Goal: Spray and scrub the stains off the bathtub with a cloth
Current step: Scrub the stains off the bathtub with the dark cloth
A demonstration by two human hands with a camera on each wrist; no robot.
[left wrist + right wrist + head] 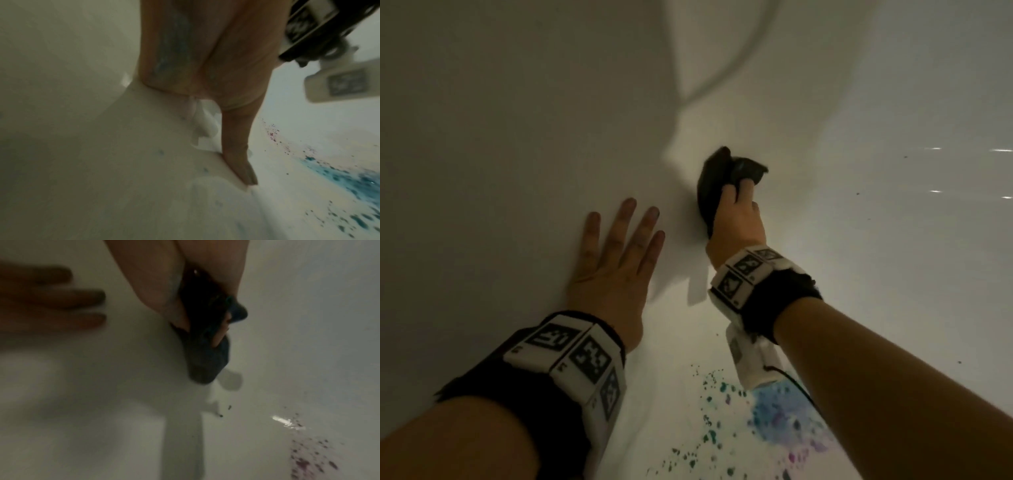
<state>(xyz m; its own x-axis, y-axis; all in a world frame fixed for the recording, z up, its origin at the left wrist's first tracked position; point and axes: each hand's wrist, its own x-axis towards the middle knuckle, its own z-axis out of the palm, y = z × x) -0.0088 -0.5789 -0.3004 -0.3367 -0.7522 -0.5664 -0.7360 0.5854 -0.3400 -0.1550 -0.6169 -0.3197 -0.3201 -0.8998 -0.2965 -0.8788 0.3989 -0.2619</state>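
Bare bathtub (pixel 517 120) wall lies open beyond both hands.

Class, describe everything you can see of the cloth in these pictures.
The cloth is dark, nearly black with a bluish tint, soft and bunched. The right hand grips it, fingers curled round it, and holds it against the white tub. Its loose end sticks out past the fingertips. It lies far from the blue stains nearer the person.
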